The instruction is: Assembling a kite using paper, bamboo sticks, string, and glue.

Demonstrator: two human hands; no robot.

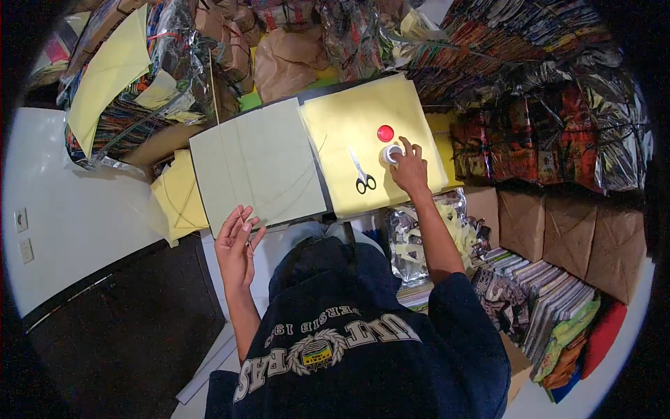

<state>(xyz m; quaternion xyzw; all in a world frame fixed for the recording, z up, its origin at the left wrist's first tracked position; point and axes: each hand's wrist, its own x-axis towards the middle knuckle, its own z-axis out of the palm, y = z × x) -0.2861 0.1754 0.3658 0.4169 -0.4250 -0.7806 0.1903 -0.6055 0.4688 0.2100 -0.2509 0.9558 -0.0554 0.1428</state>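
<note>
My left hand point(239, 244) pinches a very thin bent frame of sticks, whose fine lines point(222, 140) rise over a large pale grey-green sheet point(269, 150). A curved strand of it sweeps rightward toward the yellow sheets. My right hand point(410, 170) is at a small round white jar point(386, 153), with one finger over its mouth and the others spread apart. The jar rests on a stack of yellow paper point(335, 122). A round red lid point(385, 133) lies just beyond it. Scissors with black handles point(362, 174) lie closer to me, left of the jar.
Wrapped bundles of colourful stacked sheets point(516, 35) fill the far side. Crumpled brown paper point(286, 63) lies behind the work surface. More yellow paper point(180, 195) is at the left. Plastic-wrapped packs point(551, 133), brown boxes point(571, 223) and folded cloth point(541, 290) stand to the right.
</note>
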